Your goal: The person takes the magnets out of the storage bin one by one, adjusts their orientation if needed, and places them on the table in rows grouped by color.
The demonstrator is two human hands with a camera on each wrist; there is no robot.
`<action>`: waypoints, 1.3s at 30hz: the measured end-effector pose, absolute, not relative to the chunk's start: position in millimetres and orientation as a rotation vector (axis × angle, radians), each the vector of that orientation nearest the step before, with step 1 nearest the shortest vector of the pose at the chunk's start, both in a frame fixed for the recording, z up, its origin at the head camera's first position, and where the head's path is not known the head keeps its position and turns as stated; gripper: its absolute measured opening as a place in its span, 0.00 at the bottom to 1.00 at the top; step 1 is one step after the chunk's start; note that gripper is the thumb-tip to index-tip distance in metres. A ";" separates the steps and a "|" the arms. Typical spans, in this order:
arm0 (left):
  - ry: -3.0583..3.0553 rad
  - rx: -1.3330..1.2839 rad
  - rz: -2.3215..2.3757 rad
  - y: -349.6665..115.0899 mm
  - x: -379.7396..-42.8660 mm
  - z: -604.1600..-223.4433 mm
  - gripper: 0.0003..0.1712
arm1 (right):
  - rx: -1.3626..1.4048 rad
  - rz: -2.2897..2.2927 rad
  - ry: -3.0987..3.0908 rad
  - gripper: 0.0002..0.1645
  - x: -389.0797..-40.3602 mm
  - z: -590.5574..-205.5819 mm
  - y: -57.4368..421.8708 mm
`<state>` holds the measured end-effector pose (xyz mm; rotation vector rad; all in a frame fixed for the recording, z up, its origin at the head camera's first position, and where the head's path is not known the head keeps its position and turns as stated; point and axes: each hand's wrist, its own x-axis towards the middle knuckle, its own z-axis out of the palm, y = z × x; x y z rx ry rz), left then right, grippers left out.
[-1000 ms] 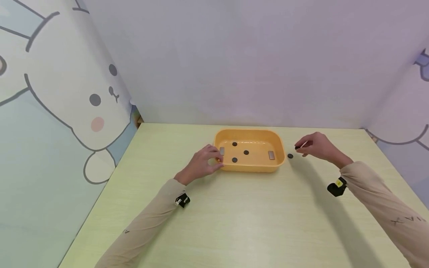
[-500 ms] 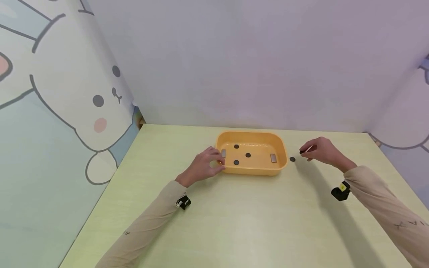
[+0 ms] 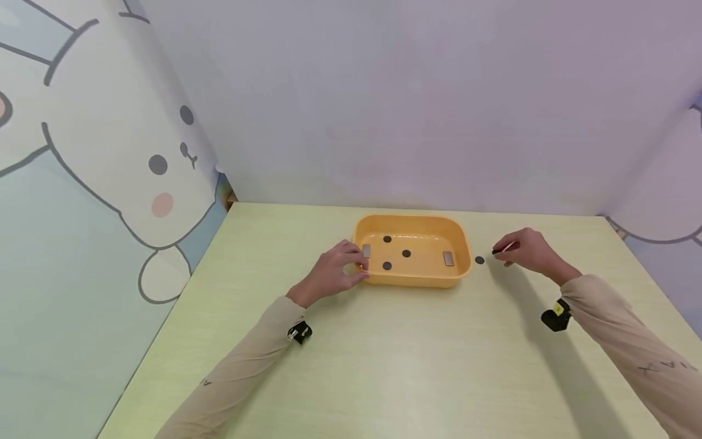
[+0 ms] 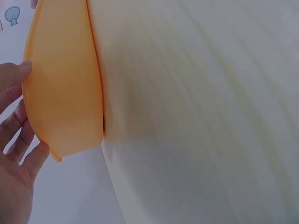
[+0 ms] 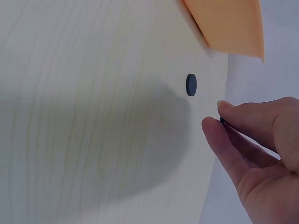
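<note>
An orange plastic tray (image 3: 411, 281) lies on the table. My left hand (image 3: 331, 270) grips its left end; in the left wrist view the thumb and fingertips sit on the rim (image 4: 29, 100). To the right of the tray my right hand (image 3: 528, 251) pinches a small black disc (image 3: 496, 252) between thumb and fingers, mostly covered in the right wrist view. Between that hand and the tray, a second black disc (image 5: 191, 85) lies on the table. Inside the tray are 3 dark discs, one of them in the middle (image 3: 406, 253).
Two small greyish rectangular pieces lie in the tray, one at its right end (image 3: 448, 258) and one by my left fingers (image 3: 366, 250). The pale wooden table (image 3: 406, 360) meets a plain wall (image 3: 406, 122) behind the tray. A cartoon-printed wall (image 3: 109, 152) stands at the left.
The head view has shifted slightly. My right hand, still pinching its disc, has come a little lower and farther from the disc on the table. The left hand keeps its place on the tray.
</note>
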<state>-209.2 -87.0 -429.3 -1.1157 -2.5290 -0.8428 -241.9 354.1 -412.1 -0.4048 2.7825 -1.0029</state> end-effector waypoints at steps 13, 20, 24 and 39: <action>-2.543 -1.112 -0.840 -86.6 -210.2 -430.5 0.05 | -0.365 -0.942 2.832 0.10 -242.3 -426.4 353.2; -2.525 -1.122 -0.836 -85.8 -209.9 -430.7 0.05 | -0.373 -0.889 2.853 0.08 -243.1 -430.6 353.8; -2.520 -1.114 -0.839 -86.6 -208.6 -430.3 0.05 | -0.395 -0.852 2.873 0.08 -243.0 -431.6 351.8; -2.535 -1.109 -0.846 -87.5 -208.3 -430.1 0.05 | -0.482 -0.799 2.905 0.04 -243.5 -434.8 347.0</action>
